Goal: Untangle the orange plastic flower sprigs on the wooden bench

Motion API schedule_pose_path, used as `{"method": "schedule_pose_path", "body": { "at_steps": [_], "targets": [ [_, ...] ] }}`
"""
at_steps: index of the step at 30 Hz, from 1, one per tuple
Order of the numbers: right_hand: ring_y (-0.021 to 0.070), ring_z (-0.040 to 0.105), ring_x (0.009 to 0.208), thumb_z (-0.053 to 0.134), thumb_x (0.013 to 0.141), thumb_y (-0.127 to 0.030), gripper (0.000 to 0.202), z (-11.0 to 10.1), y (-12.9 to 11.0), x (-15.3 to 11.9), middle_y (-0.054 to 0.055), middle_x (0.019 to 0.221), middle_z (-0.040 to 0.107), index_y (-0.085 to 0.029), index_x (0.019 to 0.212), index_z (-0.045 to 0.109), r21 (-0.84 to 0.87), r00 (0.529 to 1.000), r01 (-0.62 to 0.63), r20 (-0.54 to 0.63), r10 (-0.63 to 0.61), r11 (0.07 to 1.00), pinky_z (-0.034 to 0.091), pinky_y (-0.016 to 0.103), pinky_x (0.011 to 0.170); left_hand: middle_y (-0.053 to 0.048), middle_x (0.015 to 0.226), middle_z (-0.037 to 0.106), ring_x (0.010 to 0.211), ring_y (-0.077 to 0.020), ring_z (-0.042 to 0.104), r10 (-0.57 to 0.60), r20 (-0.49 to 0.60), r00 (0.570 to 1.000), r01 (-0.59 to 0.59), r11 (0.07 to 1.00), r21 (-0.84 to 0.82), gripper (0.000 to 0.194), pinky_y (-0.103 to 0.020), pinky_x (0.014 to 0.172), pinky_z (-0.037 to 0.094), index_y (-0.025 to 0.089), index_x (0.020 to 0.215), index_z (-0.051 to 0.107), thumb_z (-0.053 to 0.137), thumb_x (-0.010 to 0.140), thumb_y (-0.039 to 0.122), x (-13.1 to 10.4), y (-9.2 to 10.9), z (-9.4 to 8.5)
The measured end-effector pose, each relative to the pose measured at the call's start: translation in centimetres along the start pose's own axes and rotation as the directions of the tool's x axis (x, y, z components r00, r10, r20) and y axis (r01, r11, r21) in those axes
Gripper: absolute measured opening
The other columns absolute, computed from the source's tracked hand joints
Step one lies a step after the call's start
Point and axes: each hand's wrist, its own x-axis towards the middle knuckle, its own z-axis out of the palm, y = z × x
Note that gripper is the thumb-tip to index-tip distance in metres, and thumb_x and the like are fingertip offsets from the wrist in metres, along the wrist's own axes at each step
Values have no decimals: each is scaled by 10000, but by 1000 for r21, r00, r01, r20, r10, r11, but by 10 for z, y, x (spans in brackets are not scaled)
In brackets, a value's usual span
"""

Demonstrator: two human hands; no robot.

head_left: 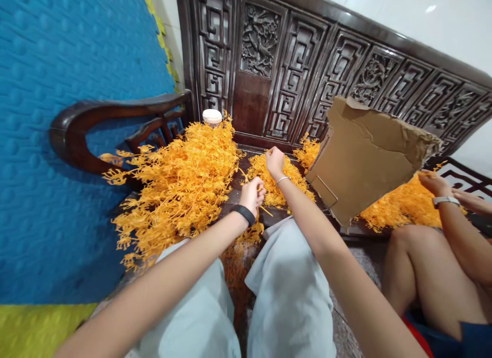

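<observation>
My left hand (pixel 252 195), with a black band at the wrist, is closed around a thin orange plastic stem (pixel 266 211), whose end sticks out below the fingers. Just above and to the right, my right hand (pixel 275 162) has its fingers pinched together over a small heap of orange plastic sprigs (pixel 286 186); whatever is between those fingers is hidden. A much larger pile of orange plastic branches (pixel 192 173) lies to the left of both hands, on the dark wooden bench.
Behind rises a carved bench back (pixel 253 101), with a curved armrest (pixel 73 137) at left. A white-lidded container (pixel 212 117) stands behind the large pile. A cardboard sheet (pixel 369 153) leans at right, beside more orange sprigs (pixel 403 206) and another person's hand (pixel 434 183).
</observation>
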Motion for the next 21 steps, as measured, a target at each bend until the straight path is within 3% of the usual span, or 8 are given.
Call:
{"method": "schedule_pose_path", "body": {
  "at_steps": [3, 9, 16, 21],
  "targets": [
    [183, 555, 753, 412, 789, -193, 203, -5, 22, 7, 82, 823, 610, -156, 960, 516, 25, 999, 42, -29, -41, 999, 398, 298, 715, 76, 382, 304, 265, -14, 201, -39, 111, 993, 34, 998, 44, 202, -170, 313, 79, 173, 517, 351, 438, 698, 195, -15, -21, 7],
    [184, 535, 817, 408, 773, -177, 184, -13, 44, 12, 103, 911, 576, -161, 872, 562, -62, 992, 86, -85, -91, 994, 390, 294, 740, 75, 399, 301, 269, -13, 202, -104, 141, 984, 93, 992, 86, 202, -165, 310, 84, 169, 514, 360, 437, 697, 204, -16, -30, -5],
    [159, 519, 770, 485, 693, -145, 164, -22, 76, 22, 74, 885, 564, -156, 826, 580, -8, 994, -1, -108, 0, 1000, 390, 281, 727, 64, 423, 317, 280, -27, 240, -64, 247, 967, 59, 998, 26, 216, -158, 290, 130, 166, 528, 379, 422, 734, 214, -8, -8, -17],
    [141, 518, 735, 503, 634, -96, 162, -30, 91, 26, 43, 809, 575, -150, 775, 562, 68, 992, -9, -121, 18, 998, 393, 264, 715, 56, 401, 291, 266, -35, 220, 47, 336, 941, -20, 996, -86, 303, -165, 279, 115, 161, 472, 369, 392, 768, 223, -14, 19, -25]
  ]
}}
